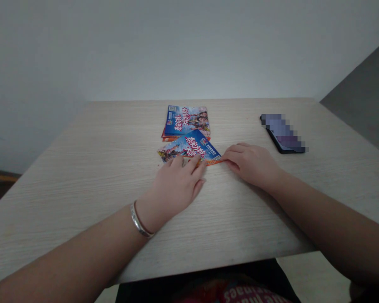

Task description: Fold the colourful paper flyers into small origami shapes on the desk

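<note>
A blue printed leaflet with red and white lettering lies aslant on the table, an orange strip of paper showing along its near edge. My left hand, a silver bangle at its wrist, rests with fingers spread over the leaflet's near side. At the right corner, the thumb and fingers of my right hand are pinched together on the leaflet's edge. Just beyond, and touching or partly under it, is a small stack of similar leaflets with orange edges showing below the top one.
A dark phone, its screen blurred out, lies to the right beyond my right hand. The pale wood-grain table meets a white wall at its far edge. Its near edge runs just above my lap.
</note>
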The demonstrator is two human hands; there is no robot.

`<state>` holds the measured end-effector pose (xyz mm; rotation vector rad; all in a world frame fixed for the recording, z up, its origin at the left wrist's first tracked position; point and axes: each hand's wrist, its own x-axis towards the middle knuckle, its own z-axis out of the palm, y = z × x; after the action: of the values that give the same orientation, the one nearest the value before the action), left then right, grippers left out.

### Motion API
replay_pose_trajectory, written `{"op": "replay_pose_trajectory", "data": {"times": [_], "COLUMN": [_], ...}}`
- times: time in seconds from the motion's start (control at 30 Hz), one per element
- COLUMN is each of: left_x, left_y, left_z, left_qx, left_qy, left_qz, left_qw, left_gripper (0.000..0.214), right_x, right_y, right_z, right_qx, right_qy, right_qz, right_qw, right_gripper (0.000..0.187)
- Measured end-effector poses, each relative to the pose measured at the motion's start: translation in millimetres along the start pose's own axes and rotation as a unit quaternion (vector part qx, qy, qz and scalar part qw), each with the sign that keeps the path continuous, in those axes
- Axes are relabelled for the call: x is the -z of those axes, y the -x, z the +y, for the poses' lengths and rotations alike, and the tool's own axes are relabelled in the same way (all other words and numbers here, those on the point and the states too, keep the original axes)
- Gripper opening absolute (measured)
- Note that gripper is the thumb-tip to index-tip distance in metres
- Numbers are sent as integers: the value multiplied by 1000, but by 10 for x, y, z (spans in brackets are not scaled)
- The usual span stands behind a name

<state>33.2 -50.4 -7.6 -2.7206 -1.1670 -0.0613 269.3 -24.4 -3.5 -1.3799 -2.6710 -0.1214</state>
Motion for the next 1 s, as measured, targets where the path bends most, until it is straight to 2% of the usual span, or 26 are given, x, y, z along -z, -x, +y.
{"op": "replay_pose_trajectory", "data": {"times": [0.13, 0.23, 0.3, 0.4, 0.5, 0.63, 0.67, 0.73, 0.83, 0.9, 1.0], "left_x": [-28, -36, -33, -24, -17, -6, -4, -5, -25, -44, -62], "left_y": [12, 13, 4, -14, -22, -12, -7, 1, 5, 3, -4], "left_z": [-7, 0, 8, 15, 12, 5, 4, 3, 2, 2, 5], "left_qx": [-10, -16, -21, -19, -18, -24, -25, -27, -27, -27, -27], "left_qy": [14, 19, 18, 20, 21, 26, 27, 26, 25, 26, 31], "left_qz": [8, 12, 14, 12, 9, 11, 11, 13, 19, 25, 29], "left_qw": [1000, 1000, 1000, 1000, 1000, 999, 999, 999, 999, 999, 999], "left_gripper": [45, 45, 46, 45, 44, 44, 44, 44, 45, 45, 46], "right_x": [-93, -124, -109, -58, -12, 15, 17, 18, 14, 6, -12], "right_y": [-46, -76, -97, -135, -161, -114, -89, -41, -2, -2, -12], "right_z": [36, 34, 8, -28, 2, 122, 145, 161, 99, 21, -82], "right_qx": [-62, -126, -156, -183, -167, -152, -144, -127, -44, 20, 23], "right_qy": [-154, -255, -269, -223, -205, -218, -227, -253, -222, -169, -95], "right_qz": [29, -13, -48, -60, -88, -127, -119, -59, 40, 50, 14], "right_qw": [986, 959, 949, 956, 960, 956, 956, 957, 973, 984, 995], "right_gripper": [12, 9, 9, 21, 25, 17, 15, 9, 9, 16, 23]}}
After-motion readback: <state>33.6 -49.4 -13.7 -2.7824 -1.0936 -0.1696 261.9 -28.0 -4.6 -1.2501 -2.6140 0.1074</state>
